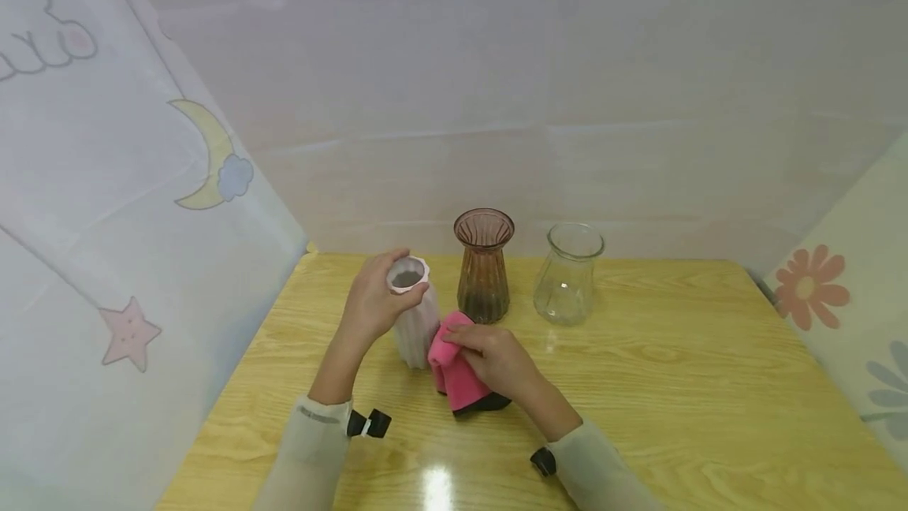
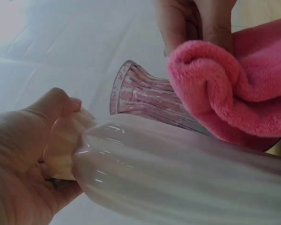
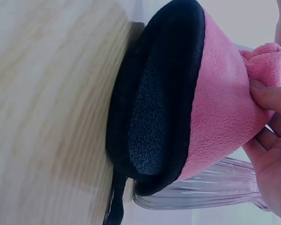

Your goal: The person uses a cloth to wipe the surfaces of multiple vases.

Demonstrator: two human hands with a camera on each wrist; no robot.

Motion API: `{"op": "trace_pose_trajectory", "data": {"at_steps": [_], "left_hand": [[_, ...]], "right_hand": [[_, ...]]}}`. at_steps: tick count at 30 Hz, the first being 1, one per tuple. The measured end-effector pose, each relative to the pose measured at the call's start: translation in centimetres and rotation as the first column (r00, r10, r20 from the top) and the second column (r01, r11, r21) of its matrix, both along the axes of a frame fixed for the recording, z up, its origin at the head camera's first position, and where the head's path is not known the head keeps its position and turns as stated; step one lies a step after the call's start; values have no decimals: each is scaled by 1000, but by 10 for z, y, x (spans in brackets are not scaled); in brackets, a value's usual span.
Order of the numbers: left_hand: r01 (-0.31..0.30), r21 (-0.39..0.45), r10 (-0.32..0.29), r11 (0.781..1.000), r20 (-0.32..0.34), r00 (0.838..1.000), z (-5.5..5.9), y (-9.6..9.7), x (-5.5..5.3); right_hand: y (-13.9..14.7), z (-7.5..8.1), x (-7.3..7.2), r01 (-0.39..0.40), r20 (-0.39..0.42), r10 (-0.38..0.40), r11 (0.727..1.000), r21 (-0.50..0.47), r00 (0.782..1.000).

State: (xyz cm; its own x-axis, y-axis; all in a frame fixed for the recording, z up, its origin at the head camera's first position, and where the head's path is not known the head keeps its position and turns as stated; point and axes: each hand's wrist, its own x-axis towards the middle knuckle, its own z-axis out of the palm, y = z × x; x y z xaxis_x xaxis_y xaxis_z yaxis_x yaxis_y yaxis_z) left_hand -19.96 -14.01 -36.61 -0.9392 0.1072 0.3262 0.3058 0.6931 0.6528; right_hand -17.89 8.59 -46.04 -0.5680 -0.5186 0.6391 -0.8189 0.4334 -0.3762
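Left hand (image 1: pixel 370 300) holds the pale vase (image 1: pixel 417 331) mouth up, long axis near vertical.

No readable text, label, brand, number or sign in head view or either wrist view.

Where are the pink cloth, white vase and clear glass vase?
Pink cloth (image 3: pixel 220 108), right wrist view: its pink side.
White vase (image 1: pixel 417 331), head view: its ribbed side.
Clear glass vase (image 1: pixel 565 289), head view: its body.
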Motion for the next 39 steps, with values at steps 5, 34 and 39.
{"op": "trace_pose_trajectory", "data": {"at_steps": [5, 34, 39], "left_hand": [[-21, -7, 21, 1000, -17, 1000, 2, -2, -7], [-79, -4, 79, 997, 67, 995, 5, -8, -62], [-72, -29, 74, 997, 71, 995, 7, -6, -64]], "right_hand": [[5, 3, 2, 26, -9, -26, 999, -35, 1000], [49, 35, 2, 131, 8, -132, 971, -201, 991], [64, 40, 0, 166, 2, -169, 961, -222, 986]]}}
